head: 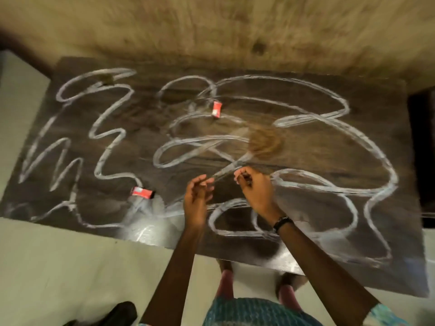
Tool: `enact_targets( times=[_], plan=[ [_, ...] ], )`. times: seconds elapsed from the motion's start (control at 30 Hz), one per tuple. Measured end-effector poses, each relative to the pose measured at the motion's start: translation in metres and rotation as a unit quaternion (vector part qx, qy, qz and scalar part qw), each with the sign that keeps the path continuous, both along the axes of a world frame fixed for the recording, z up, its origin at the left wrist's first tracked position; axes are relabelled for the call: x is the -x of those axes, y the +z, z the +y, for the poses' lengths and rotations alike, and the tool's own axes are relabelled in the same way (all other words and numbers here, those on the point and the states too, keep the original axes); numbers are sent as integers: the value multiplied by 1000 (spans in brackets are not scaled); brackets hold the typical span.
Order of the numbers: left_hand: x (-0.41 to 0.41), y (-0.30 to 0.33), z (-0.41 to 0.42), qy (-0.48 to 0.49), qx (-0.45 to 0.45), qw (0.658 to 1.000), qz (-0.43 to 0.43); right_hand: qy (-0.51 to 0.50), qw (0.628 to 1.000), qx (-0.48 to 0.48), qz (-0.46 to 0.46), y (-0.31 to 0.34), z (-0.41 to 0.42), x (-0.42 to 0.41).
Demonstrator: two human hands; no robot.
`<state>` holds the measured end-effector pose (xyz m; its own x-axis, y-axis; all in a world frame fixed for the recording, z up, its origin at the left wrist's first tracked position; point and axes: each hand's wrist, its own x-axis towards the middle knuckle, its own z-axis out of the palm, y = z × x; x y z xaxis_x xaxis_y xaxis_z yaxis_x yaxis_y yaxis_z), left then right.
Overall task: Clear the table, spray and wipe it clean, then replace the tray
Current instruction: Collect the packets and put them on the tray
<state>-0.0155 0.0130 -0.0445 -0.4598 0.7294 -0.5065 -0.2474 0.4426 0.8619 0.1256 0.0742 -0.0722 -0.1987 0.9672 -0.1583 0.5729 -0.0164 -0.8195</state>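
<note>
White chalk scribbles (113,135) and two red wrappers (217,109) remain on the dark wooden surface (367,109), so clearing seems barely begun; left hand (196,198) loosely open, right hand (255,191) curled, contents unclear; no tray visible.

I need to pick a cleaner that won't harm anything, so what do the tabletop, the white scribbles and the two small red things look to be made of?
The tabletop looks like dark wood or wood-grain laminate: streaky grain, with a sheen at the near edge. The white scribbles seem chalky or powdery, matte and smeared in places. The red packet near the middle and the one at the near left look like glossy printed wrappers, perhaps foil or plastic; blur leaves that open.
</note>
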Motion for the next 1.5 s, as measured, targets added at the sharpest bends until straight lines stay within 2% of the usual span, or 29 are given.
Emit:
enact_targets(
  times=[0.07, 0.1, 0.2, 0.27, 0.37, 0.53, 0.63, 0.8, 0.93, 1.17, 1.23, 1.33, 1.5],
  plan=[
    [35, -6, -10, 31, 16, 998, 43, 19, 1000, 3, 8, -3, -3, 32],
    [54, -13, -16, 53, 28, 994, 94, 24, 1000, 4, 17, -5, -4, 48],
    [105, -38, -30, 111, 95, 955, 260, 38, 999, 19, 31, -13, -8, 88],
    [128, -48, -34, 113, 141, 934, 308, 50, 998, 29, 27, -17, -10, 106],
    [147, -52, -28, 136, 185, 924, 307, 60, 998, 30, 16, -23, -8, 127],
    [156, -59, -11, 118, 198, 934, 272, 63, 997, 38, 6, -29, -3, 144],
    [157, -65, -7, 110, 193, 928, 299, 58, 997, 50, 6, -31, 1, 147],
    [153, -66, -3, 110, 152, 938, 293, 52, 997, 54, 11, -36, 12, 144],
    [150, -63, 12, 119, 100, 952, 263, 26, 1000, 5, 0, -28, 47, 139],
    [138, -56, 58, 100, 33, 965, 240, -44, 986, -106, -124, -37, 144, 134],
    [138, -58, 67, 97, 22, 967, 236, -32, 977, -120, -176, -45, 162, 132],
    [137, -58, 77, 101, 16, 966, 238, 6, 968, -91, -234, -59, 176, 129],
    [135, -61, 81, 78, 14, 968, 236, 40, 957, -100, -270, -64, 171, 120]
  ],
)
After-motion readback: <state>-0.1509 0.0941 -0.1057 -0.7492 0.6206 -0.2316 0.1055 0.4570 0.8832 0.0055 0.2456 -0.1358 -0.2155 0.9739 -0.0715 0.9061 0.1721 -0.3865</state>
